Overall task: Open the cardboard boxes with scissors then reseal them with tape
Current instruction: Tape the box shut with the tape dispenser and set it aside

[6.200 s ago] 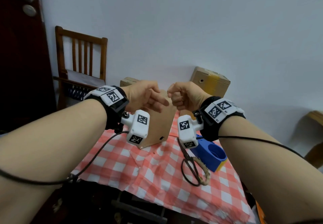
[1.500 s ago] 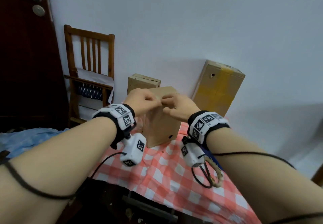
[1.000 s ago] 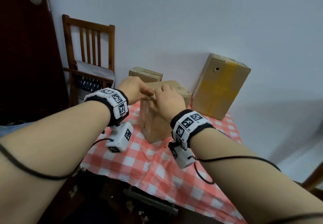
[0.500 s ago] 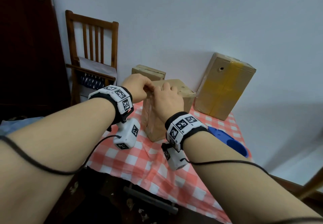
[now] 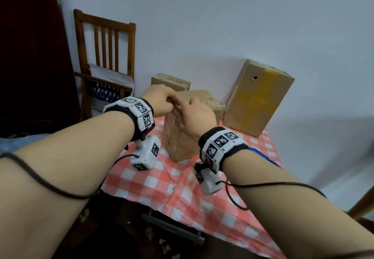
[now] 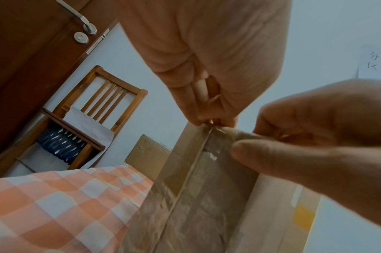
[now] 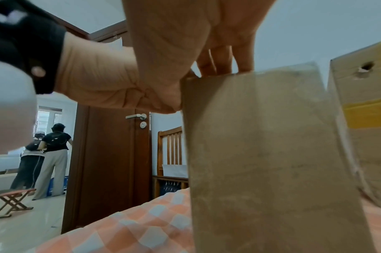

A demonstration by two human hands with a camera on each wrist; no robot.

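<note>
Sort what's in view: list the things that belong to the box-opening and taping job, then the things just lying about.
Part of the job:
- near cardboard box, clear tape down its front seam, both hands at its top edge
- left hand
- right hand
- yellow-taped box
- small box behind

Just lying about:
- wooden chair
- checked tablecloth
- door

Both forearms reach fwd, bare, converging at centre. Each wrist wears a black band w/ white marker blocks; a white camera unit hangs under each, cable trailing back along the arm. Left hand (image 5: 159,100) knuckles up, fingers curled, tips pinched together. Right hand (image 5: 197,115) back-of-hand up; in left wrist view its thumb and forefinger (image 6: 293,160) press together in a pinch. Hands just beside each other, fingertips nearly meeting.
</note>
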